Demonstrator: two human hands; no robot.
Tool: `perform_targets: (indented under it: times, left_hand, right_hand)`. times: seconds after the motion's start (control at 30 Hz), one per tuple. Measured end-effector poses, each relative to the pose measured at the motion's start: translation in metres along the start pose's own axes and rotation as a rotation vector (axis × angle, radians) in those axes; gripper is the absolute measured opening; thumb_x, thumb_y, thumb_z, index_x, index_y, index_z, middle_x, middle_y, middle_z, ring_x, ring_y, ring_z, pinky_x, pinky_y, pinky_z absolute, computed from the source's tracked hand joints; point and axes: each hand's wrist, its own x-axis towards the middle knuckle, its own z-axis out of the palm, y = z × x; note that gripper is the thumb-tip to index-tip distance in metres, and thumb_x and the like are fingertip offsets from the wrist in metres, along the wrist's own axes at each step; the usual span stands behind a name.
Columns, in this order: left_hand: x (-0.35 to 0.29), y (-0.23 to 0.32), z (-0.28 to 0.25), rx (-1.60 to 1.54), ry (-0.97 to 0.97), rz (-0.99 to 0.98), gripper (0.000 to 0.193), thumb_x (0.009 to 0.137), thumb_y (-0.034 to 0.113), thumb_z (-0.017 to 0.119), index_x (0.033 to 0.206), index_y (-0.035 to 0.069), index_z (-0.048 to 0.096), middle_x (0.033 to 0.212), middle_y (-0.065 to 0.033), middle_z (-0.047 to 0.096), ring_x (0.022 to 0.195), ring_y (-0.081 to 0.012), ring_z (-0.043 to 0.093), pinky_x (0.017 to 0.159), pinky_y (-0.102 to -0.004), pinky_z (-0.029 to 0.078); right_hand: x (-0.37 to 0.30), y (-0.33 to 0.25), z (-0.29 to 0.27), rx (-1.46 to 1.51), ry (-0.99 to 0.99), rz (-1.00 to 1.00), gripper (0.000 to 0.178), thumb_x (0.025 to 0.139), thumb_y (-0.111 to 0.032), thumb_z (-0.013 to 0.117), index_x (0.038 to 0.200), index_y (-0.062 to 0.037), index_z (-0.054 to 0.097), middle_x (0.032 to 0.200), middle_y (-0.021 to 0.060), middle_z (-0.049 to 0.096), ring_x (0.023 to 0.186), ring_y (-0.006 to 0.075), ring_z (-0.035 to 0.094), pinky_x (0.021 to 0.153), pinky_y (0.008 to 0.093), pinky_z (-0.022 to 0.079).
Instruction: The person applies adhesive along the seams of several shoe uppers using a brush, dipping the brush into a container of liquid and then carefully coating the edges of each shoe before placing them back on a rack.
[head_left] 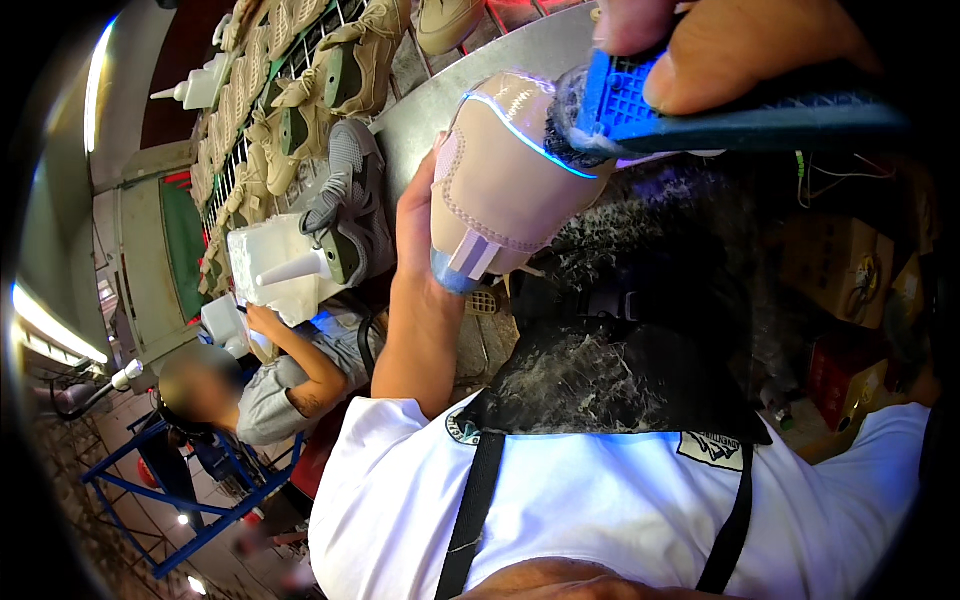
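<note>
A beige shoe upper [515, 175] is held up in front of me by my left hand [417, 215], with the fingers mostly hidden behind it. A blue piece shows at its lower end, below a pale heel strip. A glowing blue line [512, 128] curves across the upper. Between the thumb and fingers of my right hand [745, 50] is a brush [625, 100] with a blue gridded head and a long dark handle. Its dark bristles [568, 115] touch the upper beside the glowing line.
Several beige shoes [290, 110] line a wire rack at the left. A grey shoe [350, 195] stands near a white nozzled bottle [290, 265]. The grey metal table edge [410, 115] lies behind my left hand. A co-worker [290, 385] is at the left. Boxes [850, 370] sit at the right.
</note>
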Motion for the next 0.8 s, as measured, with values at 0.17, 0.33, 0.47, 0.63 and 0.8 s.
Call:
perform_targets:
  times: [0.17, 0.33, 0.47, 0.63, 0.8]
  left_hand:
    - [0.002, -0.016, -0.005, -0.166, -0.103, -0.138, 0.057, 0.103, 0.046, 0.046, 0.142, 0.004, 0.048, 0.136, -0.0222, 0.057, 0.113, -0.04, 0.064, 0.09, -0.0507, 0.059]
    - [-0.017, -0.018, -0.022, -0.316, -0.12, -0.162, 0.057, 0.101, 0.042, 0.05, 0.141, 0.002, 0.045, 0.135, -0.0256, 0.05, 0.118, -0.0447, 0.057, 0.078, -0.0527, 0.065]
    - [-0.023, -0.025, -0.02, -0.413, -0.081, -0.231, 0.046, 0.099, 0.035, 0.054, 0.134, 0.005, 0.053, 0.133, -0.0197, 0.054, 0.117, -0.0367, 0.06, 0.072, -0.0467, 0.066]
    - [-0.033, -0.036, -0.019, -0.484, -0.152, -0.308, 0.043, 0.099, 0.031, 0.055, 0.135, 0.007, 0.052, 0.129, -0.0198, 0.056, 0.114, -0.0324, 0.061, 0.068, -0.0413, 0.065]
    - [-0.013, -0.056, -0.018, -0.72, -0.332, -0.53, 0.051, 0.1, 0.033, 0.054, 0.144, 0.01, 0.039, 0.132, -0.0227, 0.055, 0.117, -0.0328, 0.061, 0.068, -0.0404, 0.064]
  right_hand:
    - [-0.009, 0.001, -0.002, 0.03, -0.028, 0.074, 0.021, 0.091, -0.015, 0.07, 0.106, -0.0005, 0.071, 0.113, 0.0235, 0.07, 0.096, 0.0349, 0.072, 0.085, 0.0405, 0.058]
    - [0.004, 0.015, 0.001, 0.039, -0.014, 0.016, 0.02, 0.091, -0.015, 0.07, 0.105, -0.0012, 0.072, 0.113, 0.0238, 0.07, 0.096, 0.035, 0.073, 0.085, 0.0404, 0.058]
    - [0.005, 0.017, 0.003, 0.056, -0.012, 0.024, 0.019, 0.091, -0.015, 0.07, 0.105, -0.0017, 0.072, 0.113, 0.024, 0.07, 0.096, 0.0351, 0.073, 0.084, 0.0403, 0.059]
    - [0.014, 0.026, 0.0, 0.065, -0.011, -0.025, 0.018, 0.091, -0.014, 0.07, 0.104, -0.0023, 0.072, 0.112, 0.0242, 0.07, 0.096, 0.0352, 0.073, 0.084, 0.0402, 0.059]
    - [0.0, 0.021, -0.007, 0.08, -0.022, 0.019, 0.016, 0.092, -0.014, 0.07, 0.104, -0.0029, 0.073, 0.112, 0.0245, 0.07, 0.096, 0.0354, 0.073, 0.084, 0.0401, 0.059]
